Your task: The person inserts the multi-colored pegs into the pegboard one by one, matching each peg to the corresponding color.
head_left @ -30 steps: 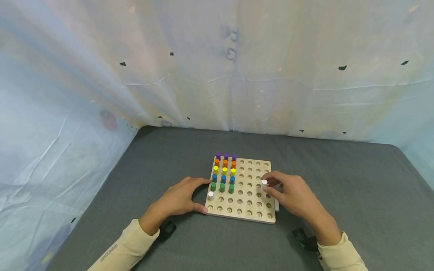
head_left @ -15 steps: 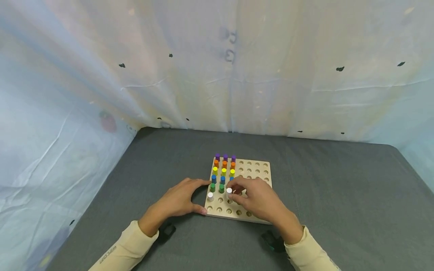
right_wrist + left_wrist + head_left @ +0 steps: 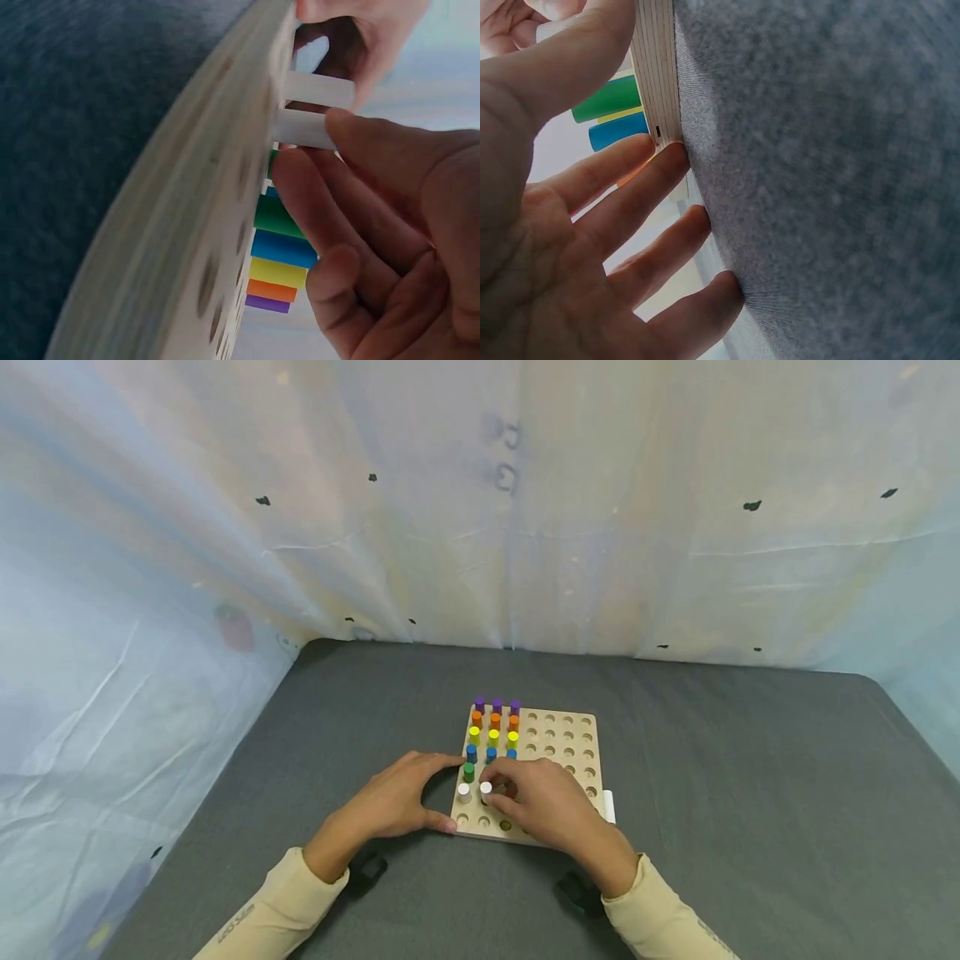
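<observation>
A wooden peg board (image 3: pixel 558 742) lies on the grey table. Its left columns hold rows of purple (image 3: pixel 480 703), orange (image 3: pixel 477 719), yellow (image 3: pixel 475 736), blue (image 3: pixel 471 753) and green pegs (image 3: pixel 468 773). One white peg (image 3: pixel 464 793) stands at the left end of the row in front of the green. Just right of it, my right hand (image 3: pixel 551 797) pinches a second white peg (image 3: pixel 486 788) between thumb and fingers, upright with its lower end right at the board. My left hand (image 3: pixel 397 797) rests thumb and index fingertip against the board's left side, fingers loosely spread.
A white piece (image 3: pixel 608 806) shows at the board's right edge. Bare holes fill the board's right part and front row. Grey cloth covers the table (image 3: pixel 712 777), and a pale hanging sheet (image 3: pixel 600 568) borders it behind and at the left.
My right hand has carried the white peg leftward from the board's right side to the spot beside the first white peg. The left hand has kept its place.
</observation>
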Demonstrator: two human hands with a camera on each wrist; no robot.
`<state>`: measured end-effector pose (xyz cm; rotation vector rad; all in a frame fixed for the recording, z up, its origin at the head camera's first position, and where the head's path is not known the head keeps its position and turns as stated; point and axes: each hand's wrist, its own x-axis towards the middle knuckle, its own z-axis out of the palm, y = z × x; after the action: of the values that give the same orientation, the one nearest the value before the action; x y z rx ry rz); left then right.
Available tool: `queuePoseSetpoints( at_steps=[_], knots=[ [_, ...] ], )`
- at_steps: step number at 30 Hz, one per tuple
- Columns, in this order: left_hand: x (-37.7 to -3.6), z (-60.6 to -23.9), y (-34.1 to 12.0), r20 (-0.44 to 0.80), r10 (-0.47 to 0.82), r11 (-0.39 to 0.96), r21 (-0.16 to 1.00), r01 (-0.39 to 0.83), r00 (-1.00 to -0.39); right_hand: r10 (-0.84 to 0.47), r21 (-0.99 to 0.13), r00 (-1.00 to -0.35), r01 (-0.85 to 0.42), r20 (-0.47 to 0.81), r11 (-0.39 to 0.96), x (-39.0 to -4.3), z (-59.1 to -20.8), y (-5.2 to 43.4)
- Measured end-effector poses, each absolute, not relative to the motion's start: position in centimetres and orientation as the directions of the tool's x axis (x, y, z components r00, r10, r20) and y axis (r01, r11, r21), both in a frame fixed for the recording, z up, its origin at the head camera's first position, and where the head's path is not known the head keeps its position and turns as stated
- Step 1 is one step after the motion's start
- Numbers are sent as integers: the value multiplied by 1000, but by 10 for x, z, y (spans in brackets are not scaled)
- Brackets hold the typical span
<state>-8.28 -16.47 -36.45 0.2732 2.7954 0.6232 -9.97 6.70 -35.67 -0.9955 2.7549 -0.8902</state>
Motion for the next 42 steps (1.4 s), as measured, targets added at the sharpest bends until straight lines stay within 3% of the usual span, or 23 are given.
queuePoseSetpoints(
  at_steps=[13,19,28,35,42],
  knots=[
    [-81,-363,-166,-203,248,885,445,136,-947,-621,-499,-776,-583,109,641,-99,-362,63],
    [-81,-365,-167,-215,246,885,447,129,-945,-594,-541,-803,-522,51,659,-94,-352,71],
    [-83,-364,-164,-218,227,895,431,115,-949,-456,-551,-889,-398,34,734,-90,-347,121],
    [-84,-364,-163,-233,217,902,418,104,-948,-393,-557,-919,-345,35,756,-91,-351,174],
    [-83,-364,-163,-233,223,901,421,109,-946,-372,-512,-928,-308,-24,802,-99,-360,197]
  ],
)
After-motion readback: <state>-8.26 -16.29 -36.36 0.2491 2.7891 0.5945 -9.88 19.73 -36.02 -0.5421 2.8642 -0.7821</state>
